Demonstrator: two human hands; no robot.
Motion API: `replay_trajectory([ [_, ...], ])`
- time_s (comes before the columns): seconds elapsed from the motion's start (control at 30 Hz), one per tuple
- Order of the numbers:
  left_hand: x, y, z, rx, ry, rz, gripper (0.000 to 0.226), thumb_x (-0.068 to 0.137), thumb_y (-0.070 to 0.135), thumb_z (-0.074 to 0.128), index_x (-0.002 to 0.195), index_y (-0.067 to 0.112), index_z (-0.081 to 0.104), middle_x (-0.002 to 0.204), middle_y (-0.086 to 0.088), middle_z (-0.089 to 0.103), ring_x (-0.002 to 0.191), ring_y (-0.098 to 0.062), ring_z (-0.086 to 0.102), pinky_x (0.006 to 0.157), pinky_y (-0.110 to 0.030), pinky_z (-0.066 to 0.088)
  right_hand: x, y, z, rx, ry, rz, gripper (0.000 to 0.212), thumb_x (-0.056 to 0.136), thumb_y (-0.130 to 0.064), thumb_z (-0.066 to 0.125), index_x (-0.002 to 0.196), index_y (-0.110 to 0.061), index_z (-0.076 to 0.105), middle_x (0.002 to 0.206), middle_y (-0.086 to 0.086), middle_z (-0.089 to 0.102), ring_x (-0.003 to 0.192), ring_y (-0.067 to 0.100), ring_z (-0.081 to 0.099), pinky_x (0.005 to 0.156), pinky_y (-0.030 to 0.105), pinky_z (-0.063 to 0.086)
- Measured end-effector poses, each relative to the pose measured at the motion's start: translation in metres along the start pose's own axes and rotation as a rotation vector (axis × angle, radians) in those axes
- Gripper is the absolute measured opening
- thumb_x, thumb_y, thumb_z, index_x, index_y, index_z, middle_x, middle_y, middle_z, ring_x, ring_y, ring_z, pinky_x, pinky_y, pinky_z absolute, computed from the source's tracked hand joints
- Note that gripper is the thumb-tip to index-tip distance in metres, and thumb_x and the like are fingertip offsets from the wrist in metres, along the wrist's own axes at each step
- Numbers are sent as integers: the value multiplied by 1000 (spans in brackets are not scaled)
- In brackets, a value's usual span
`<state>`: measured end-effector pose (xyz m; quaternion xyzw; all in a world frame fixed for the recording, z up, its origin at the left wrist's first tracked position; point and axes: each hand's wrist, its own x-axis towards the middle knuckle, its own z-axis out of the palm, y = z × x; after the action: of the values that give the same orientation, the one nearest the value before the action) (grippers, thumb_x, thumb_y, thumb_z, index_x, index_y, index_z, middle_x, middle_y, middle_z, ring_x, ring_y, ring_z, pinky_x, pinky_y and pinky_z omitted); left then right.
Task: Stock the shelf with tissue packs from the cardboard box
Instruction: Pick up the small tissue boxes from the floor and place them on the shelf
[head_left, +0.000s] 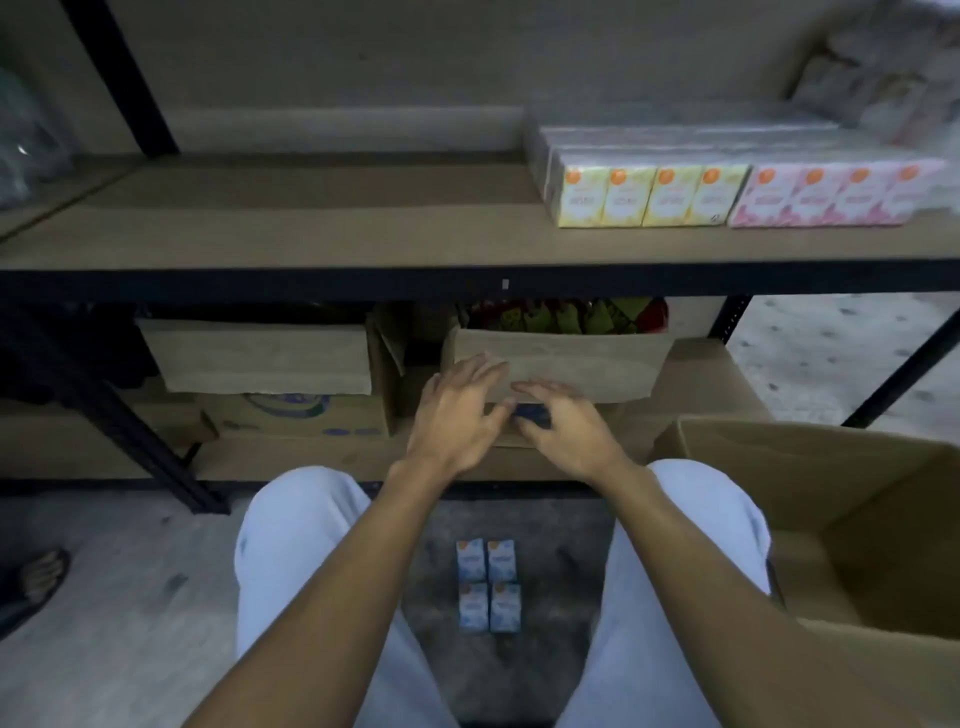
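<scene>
My left hand (457, 410) and my right hand (569, 423) are stretched out side by side, low in front of the lower shelf, fingers spread and holding no pack. A small dark blue patch (531, 415) shows between them; I cannot tell what it is. Yellow tissue packs (649, 195) and pink tissue packs (831, 195) stand in rows at the right of the upper shelf board (311, 223). Several blue tissue packs (488, 584) lie on the floor between my knees. The open cardboard box (857, 519) stands at my right, and the inside that shows is bare.
On the lower shelf sit a box with a folded flap (260, 356) and a box of colourful packets (561, 358), just behind my hands. Black shelf posts (883, 384) and a brace (130, 415) frame the bay. A foot in a sandal (36, 577) is at the left edge.
</scene>
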<state>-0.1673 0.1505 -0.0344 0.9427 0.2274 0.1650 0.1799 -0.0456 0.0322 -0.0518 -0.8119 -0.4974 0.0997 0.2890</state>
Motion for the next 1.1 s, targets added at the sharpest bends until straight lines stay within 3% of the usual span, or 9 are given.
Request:
replay_trajectory([
  [0.2, -22, -33, 68, -29, -165, -169, 52, 96, 42, 48, 146, 32, 38, 155, 2, 33, 142, -19, 30, 114, -36, 23, -8, 25, 64, 117, -169, 189, 51, 92, -30, 61, 139, -17, 48, 144, 5, 50, 134, 22, 44, 105, 22, 31],
  [0.47, -52, -87, 160, -132, -346, -414, 53, 96, 41, 48, 147, 30, 36, 156, 1, 32, 143, -17, 30, 115, -35, 27, -18, 84, 153, 254, -365, 469, 52, 94, -36, 58, 140, -16, 45, 143, 3, 50, 131, 20, 46, 94, 14, 31],
  [0.53, -57, -101, 176, -140, -356, -447, 53, 95, 45, 46, 145, 30, 38, 155, 0, 35, 142, -16, 32, 114, -34, 30, -19, 99, 175, 287, -402, 527, 53, 93, -36, 59, 141, -17, 45, 142, 3, 50, 131, 22, 47, 97, 19, 34],
  [0.77, -60, -144, 233, -194, -559, -610, 56, 97, 45, 46, 149, 38, 26, 161, 2, 18, 146, -21, 22, 113, -40, 30, -19, 138, 233, 352, -442, 695, 60, 91, -34, 63, 144, -16, 40, 146, 7, 46, 128, 25, 49, 104, 40, 44],
  [0.9, -72, -164, 267, -138, -692, -600, 61, 96, 44, 49, 150, 40, 21, 162, 4, 11, 148, -22, 15, 114, -41, 28, -23, 156, 256, 290, -501, 691, 57, 89, -25, 66, 140, -14, 45, 142, 9, 46, 127, 28, 47, 103, 37, 42],
  [1.03, -83, -171, 293, -196, -708, -602, 67, 92, 32, 57, 150, 32, 23, 161, -1, 15, 147, -24, 15, 115, -41, 26, -35, 192, 296, 276, -512, 705, 72, 69, -45, 66, 136, -25, 49, 141, 7, 48, 130, 26, 47, 100, 44, 47],
  [1.1, -84, -174, 303, -224, -712, -614, 67, 93, 30, 56, 151, 29, 22, 160, -4, 16, 145, -27, 20, 114, -42, 28, -32, 195, 303, 264, -531, 684, 70, 71, -42, 66, 136, -25, 48, 143, 7, 46, 130, 28, 47, 99, 46, 47],
])
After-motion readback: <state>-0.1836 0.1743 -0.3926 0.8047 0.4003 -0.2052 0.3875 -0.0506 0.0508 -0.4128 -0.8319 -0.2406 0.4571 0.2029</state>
